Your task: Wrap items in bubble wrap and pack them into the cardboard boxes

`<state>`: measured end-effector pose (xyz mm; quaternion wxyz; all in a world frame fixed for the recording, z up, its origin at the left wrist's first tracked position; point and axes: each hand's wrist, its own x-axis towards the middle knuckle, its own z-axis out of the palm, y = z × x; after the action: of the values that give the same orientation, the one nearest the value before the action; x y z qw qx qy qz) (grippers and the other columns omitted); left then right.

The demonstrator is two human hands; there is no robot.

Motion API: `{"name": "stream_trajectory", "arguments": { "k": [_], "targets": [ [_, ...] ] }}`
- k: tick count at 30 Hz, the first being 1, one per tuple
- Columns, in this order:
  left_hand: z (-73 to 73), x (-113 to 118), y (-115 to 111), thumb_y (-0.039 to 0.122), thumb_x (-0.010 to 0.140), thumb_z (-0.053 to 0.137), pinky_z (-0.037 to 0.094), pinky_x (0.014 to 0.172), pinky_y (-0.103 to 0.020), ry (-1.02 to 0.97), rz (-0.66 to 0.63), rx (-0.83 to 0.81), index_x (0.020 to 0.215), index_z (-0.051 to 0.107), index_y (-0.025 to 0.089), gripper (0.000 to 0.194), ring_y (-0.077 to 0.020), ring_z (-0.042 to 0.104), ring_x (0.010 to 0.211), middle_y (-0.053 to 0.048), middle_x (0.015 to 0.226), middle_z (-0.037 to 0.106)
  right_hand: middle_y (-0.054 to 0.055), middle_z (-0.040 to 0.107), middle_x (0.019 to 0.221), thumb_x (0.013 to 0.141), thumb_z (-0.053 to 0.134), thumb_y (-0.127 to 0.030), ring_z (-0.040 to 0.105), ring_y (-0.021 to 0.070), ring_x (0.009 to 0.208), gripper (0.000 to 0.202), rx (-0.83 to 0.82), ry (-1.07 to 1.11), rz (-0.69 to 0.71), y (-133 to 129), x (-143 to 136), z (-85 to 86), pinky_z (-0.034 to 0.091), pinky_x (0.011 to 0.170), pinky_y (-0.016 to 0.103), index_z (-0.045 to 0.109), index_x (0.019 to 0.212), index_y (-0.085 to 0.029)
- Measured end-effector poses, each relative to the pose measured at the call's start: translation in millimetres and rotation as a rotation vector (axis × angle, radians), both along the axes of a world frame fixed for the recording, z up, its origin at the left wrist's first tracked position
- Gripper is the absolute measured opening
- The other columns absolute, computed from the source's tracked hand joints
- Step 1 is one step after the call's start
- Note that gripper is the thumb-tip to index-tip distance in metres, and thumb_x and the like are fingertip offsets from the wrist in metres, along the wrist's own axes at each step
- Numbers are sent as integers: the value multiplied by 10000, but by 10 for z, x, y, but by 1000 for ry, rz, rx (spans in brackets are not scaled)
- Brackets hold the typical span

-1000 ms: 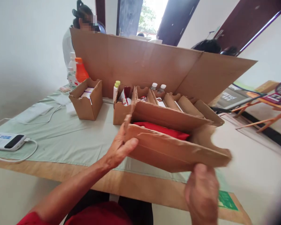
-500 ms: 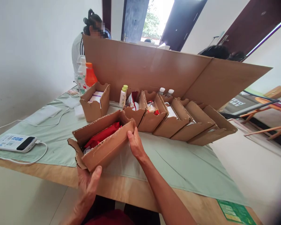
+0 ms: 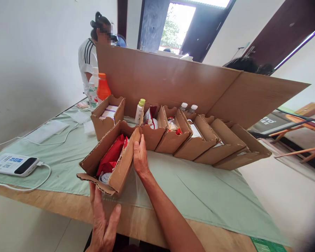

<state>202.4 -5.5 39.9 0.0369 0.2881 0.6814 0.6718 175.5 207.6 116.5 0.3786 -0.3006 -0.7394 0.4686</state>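
An open cardboard box (image 3: pixel 126 164) stands tilted near the table's front edge. Inside it lie a red packet (image 3: pixel 111 154) and a rolled grey item (image 3: pixel 105 177). My right hand (image 3: pixel 141 157) lies along the box's right wall, fingers together and thumb at the upper edge. Below the box's near end is my left hand (image 3: pixel 103 217), its thumb spread away from the fingers; the fingertips reach the underside of the front flap and are partly hidden by it.
Behind stand a box with white packs (image 3: pixel 102 127), a row of cardboard boxes (image 3: pixel 182 140), a tall cardboard panel (image 3: pixel 168 80) and an orange bottle (image 3: pixel 103 87). A power bank (image 3: pixel 14 164) with a cable lies left. A person (image 3: pixel 88 56) is beyond the panel.
The held box has turned, its near end swinging right and its far end left, showing more of its contents. My right hand has moved left with it; my left hand's thumb has come off the box.
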Motion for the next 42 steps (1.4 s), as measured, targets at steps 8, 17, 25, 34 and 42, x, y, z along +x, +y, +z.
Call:
{"name": "stream_trajectory", "arguments": {
  "k": [8, 17, 25, 34, 42],
  "targets": [
    [72, -2, 98, 342, 969, 587, 217, 1272, -555, 91, 47, -28, 1614, 223, 338, 740, -325, 75, 1594, -34, 1738, 11, 158, 333, 1650, 989, 253, -701, 287, 229, 1540, 848, -32, 89, -30, -26, -120, -53, 193, 1276, 457, 336, 1575, -93],
    [222, 78, 218, 394, 1004, 514, 158, 1274, -603, 13, -106, -125, 1623, 184, 368, 702, -338, 18, 1594, -20, 1738, 22, 121, 554, 1486, 1040, 302, -564, 491, 222, 1392, 595, -32, 233, -46, -56, 0, -396, 345, 1191, 435, 532, 1441, -190],
    [350, -26, 732, 447, 997, 525, 231, 1272, -537, -204, -220, -83, 1632, 113, 347, 763, -291, -60, 1594, 2, 1736, -86, 143, 629, 1368, 1014, 334, -563, 543, 245, 1314, 554, -70, 177, -167, 33, 195, -864, 379, 1148, 458, 654, 1257, -181],
    [309, -743, 1730, 566, 943, 500, 212, 1274, -485, -325, -325, -163, 1588, 275, 140, 806, -302, 247, 1561, -174, 1692, 231, 161, 619, 1390, 1003, 371, -542, 551, 241, 1321, 518, -92, 153, -192, 71, 208, -875, 395, 1140, 434, 661, 1202, -162],
    [106, -532, 659, 516, 933, 572, 362, 1215, -521, -255, -571, -249, 1288, 698, 249, 462, -297, 544, 1382, -103, 1445, 624, 99, 746, 1115, 964, 451, -441, 672, 228, 1078, 360, -68, 95, -120, 31, 236, -834, 491, 995, 403, 687, 1087, -199]
  ]
}}
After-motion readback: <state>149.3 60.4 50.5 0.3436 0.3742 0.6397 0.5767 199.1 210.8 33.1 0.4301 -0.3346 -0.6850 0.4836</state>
